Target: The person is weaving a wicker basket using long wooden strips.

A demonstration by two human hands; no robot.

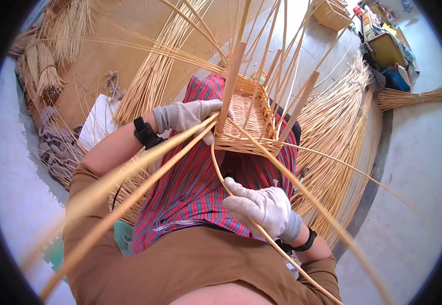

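From the basket (245,146), the left hand (189,116) touches at nine o'clock, the right hand (262,207) lies at six, a cane bundle (328,137) at three (a second basket (331,14), well apart, at one).

Obstructive tall stakes (231,76) around the basket (245,146)

Tan floor covering (134,12) at upper left, then grey floor (322,38) toward top centre, bleached nearly white by strong light along the upper edge. Down the right side, a pale blue-grey surface (414,168), floor or wall hard to tell, with a dark strip (368,198) along its inner edge. At far left, another pale surface (20,188), patchy and uneven in tone. At upper right, crowded clutter (371,25), including a dark-edged yellowish panel (386,51) just beside something blue (397,79).
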